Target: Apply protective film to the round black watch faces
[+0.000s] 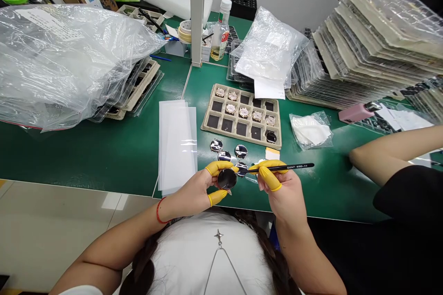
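Between the yellow-covered finger and thumb of my left hand (197, 189) is a round, dark-faced watch head (227, 179). My right hand (284, 189), also wearing yellow finger cots, grips black tweezers (290, 166) marked "ESD-11"; their tips point left toward the watch head's upper edge. Whether they touch it I cannot tell. Just beyond my hands, several shiny round watch heads (241, 150) lie on the green table. Behind them a beige compartment tray (242, 134) holds several round watch parts (243, 112) and one dark watch head (271, 136) in its near right corner.
White translucent sheets (176, 147) lie left of the tray. A large plastic bag (69, 69) covers trays at left. A bottle (220, 32) stands by a post (196, 14). Stacked trays (374, 46) rise at right, near a co-worker's arm (398, 150). A small bag (310, 130) lies right of the tray.
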{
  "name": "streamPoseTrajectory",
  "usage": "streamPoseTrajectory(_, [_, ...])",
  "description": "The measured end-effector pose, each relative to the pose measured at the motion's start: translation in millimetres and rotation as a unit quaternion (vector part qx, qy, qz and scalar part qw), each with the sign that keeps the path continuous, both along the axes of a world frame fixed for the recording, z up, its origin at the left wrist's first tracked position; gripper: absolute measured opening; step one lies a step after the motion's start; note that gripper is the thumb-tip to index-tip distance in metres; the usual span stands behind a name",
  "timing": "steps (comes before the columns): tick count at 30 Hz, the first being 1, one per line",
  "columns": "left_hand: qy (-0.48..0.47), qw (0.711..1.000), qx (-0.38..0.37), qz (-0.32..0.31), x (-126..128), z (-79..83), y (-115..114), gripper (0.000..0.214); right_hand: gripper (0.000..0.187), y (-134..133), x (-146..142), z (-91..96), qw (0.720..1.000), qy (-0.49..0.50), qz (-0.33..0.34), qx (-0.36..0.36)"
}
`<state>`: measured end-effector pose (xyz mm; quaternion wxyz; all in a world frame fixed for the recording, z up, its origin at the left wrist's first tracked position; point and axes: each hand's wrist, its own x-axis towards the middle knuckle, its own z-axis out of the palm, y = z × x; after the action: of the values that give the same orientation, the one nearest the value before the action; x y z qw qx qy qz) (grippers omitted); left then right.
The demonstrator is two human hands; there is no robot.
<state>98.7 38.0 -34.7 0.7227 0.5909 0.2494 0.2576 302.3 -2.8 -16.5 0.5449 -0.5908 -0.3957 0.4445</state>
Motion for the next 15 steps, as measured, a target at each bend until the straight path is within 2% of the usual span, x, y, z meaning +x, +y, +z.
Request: streamPoseTrajectory(15, [0.005, 1.0, 0.002, -0.002, 0.6, 2.0, -0.2, 0.046, 0.024, -1.2, 1.4, -1.8, 1.0, 0.0, 0.004, -0.008])
